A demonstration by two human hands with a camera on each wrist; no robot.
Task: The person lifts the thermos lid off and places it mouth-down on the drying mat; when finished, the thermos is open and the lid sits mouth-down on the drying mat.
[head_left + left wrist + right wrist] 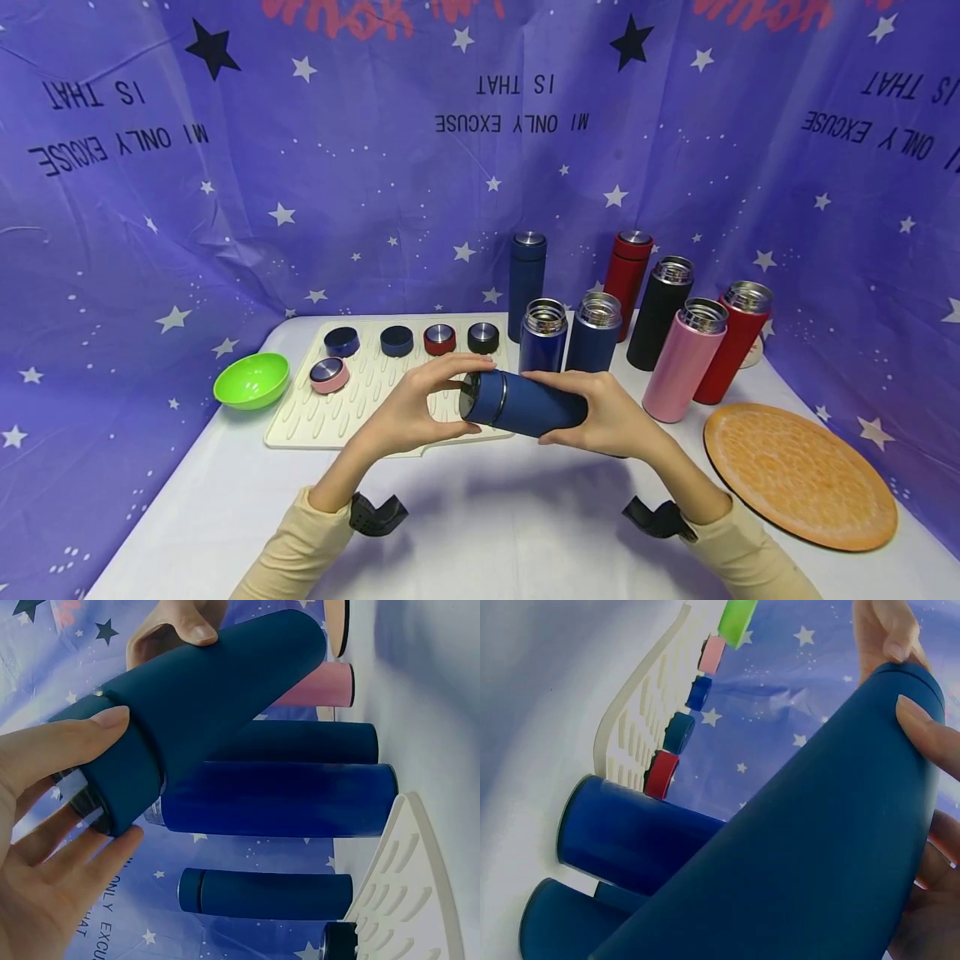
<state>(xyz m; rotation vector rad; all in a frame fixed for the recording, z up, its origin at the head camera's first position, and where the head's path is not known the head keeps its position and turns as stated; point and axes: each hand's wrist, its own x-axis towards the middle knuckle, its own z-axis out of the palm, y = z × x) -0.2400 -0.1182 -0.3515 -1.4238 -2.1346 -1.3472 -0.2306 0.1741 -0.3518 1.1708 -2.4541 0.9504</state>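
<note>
Both hands hold a dark blue thermos flask (543, 406) tilted nearly sideways above the white table, its lid end to the left. My left hand (408, 408) has thumb and fingers around the lid (487, 396), which sits on the flask. In the left wrist view the thumb presses the side of the lid (127, 765), and the fingers spread around its far end. My right hand (615, 408) grips the body toward the base, thumb below and fingers above. From the right wrist view, the flask body (802, 825) fills much of the picture.
Lidless flasks stand behind and right: a blue one (542, 342), a pink one (684, 362), a black one (658, 317) and others. Lidded blue (527, 283) and red (626, 279) flasks stand farther back. Several lids lie on a cream mat (375, 417), near a green bowl (251, 382). An orange round mat (802, 475) lies right.
</note>
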